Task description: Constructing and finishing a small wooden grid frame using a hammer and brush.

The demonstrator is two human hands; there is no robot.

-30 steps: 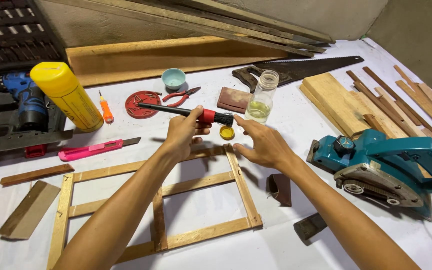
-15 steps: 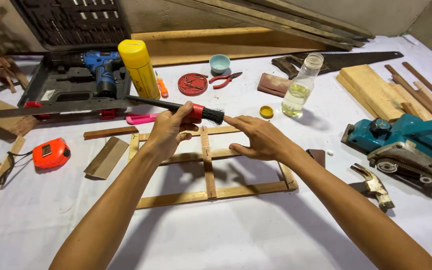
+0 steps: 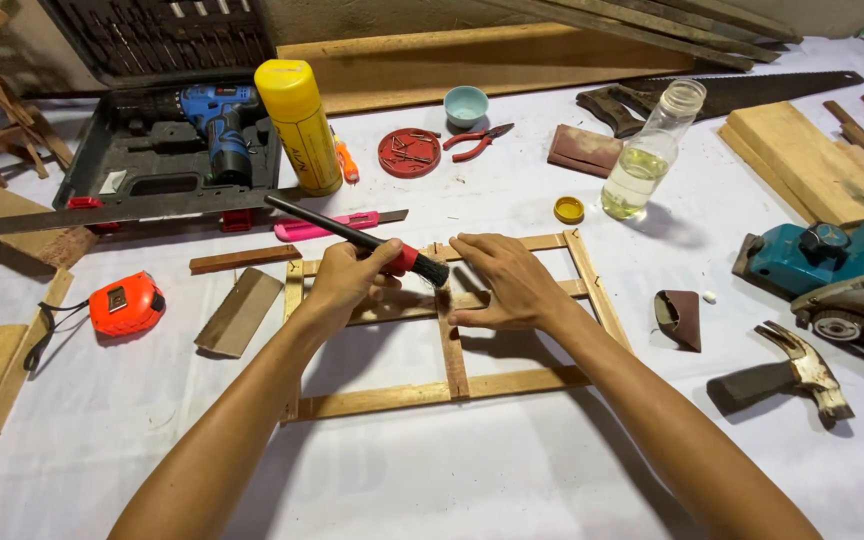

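At centre frame, on a white-covered worktable [image 3: 452, 480], the left hand [image 3: 347, 280] pinched a black-handled brush [image 3: 372, 243], bristles on the wooden frame [image 3: 447, 330]. The right hand [image 3: 502, 280] pressed flat on the frame, fingers together. A drill case [image 3: 167, 150] lay at upper left.

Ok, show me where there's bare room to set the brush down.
Bare cloth lies in front of the wooden frame, between the arms and out to both sides, and between the tape measure and frame. The back is crowded: drill case, yellow can, bottle, saw. The hammer and planer fill the right.
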